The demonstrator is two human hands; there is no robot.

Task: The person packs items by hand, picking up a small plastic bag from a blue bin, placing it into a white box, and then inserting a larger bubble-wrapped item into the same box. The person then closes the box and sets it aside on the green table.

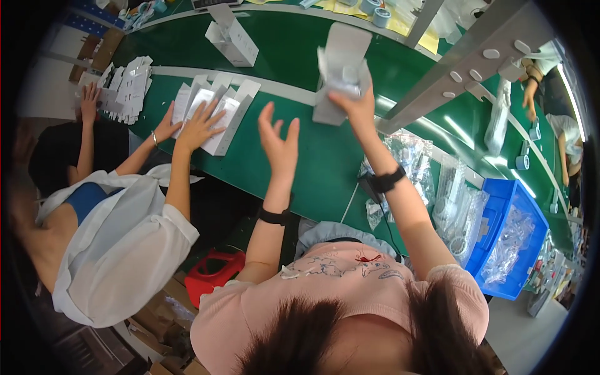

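Observation:
My right hand (357, 105) grips the side of a white cardboard box (345, 47) whose tall flap stands up at the back. Something in a clear wrapping shows at the box's opening; its kind is hard to make out. Over the green tabletop (250, 165), my left hand (279, 140) is raised with thumb and fingers apart, holding nothing. To its left, a co-worker's two hands rest on a row of white boxes (234, 115) with open flaps.
A lone open white box (232, 39) stands on the green surface beyond. Flat white cartons (131, 90) are stacked far left. Clear plastic bags (409, 159) lie near my right forearm, beside a blue bin (516, 194) of clear packets. A metal post (462, 69) slants across the right.

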